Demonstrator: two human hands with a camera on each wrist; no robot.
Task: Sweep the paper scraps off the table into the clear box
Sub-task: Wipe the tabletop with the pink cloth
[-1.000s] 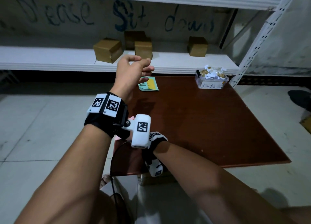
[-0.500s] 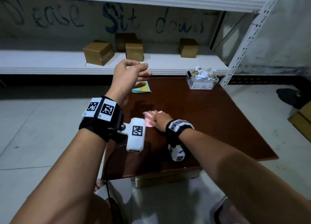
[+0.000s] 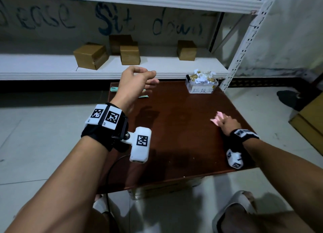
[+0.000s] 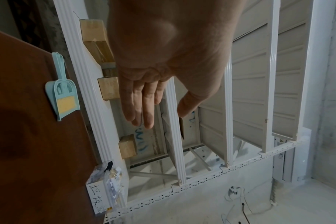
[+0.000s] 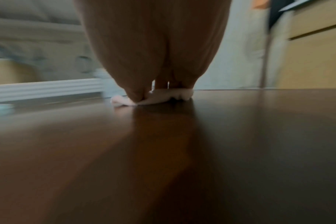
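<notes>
The clear box [image 3: 201,88], [image 4: 98,192] stands at the brown table's [image 3: 174,127] far right corner, heaped with white and yellow paper scraps [image 3: 202,76]. My right hand [image 3: 227,121], [image 5: 159,89] is low on the table near its right edge, fingers bent down onto a crumpled pink cloth [image 3: 216,119], [image 5: 159,98], thumb and fingertips bunching it against the wood. My left hand [image 3: 139,80], [image 4: 144,106] hangs in the air above the table's far left part, fingers relaxed and holding nothing. No loose scraps show on the tabletop.
A pale blue dustpan with a yellow brush [image 4: 63,94] lies at the table's far left corner, mostly hidden behind my left hand in the head view. Cardboard boxes [image 3: 90,56] sit on the white shelf behind. A shelf post [image 3: 244,45] rises beside the clear box.
My right hand has slid the pink cloth from the table's near left across to its right edge. The left hand has stayed raised.
</notes>
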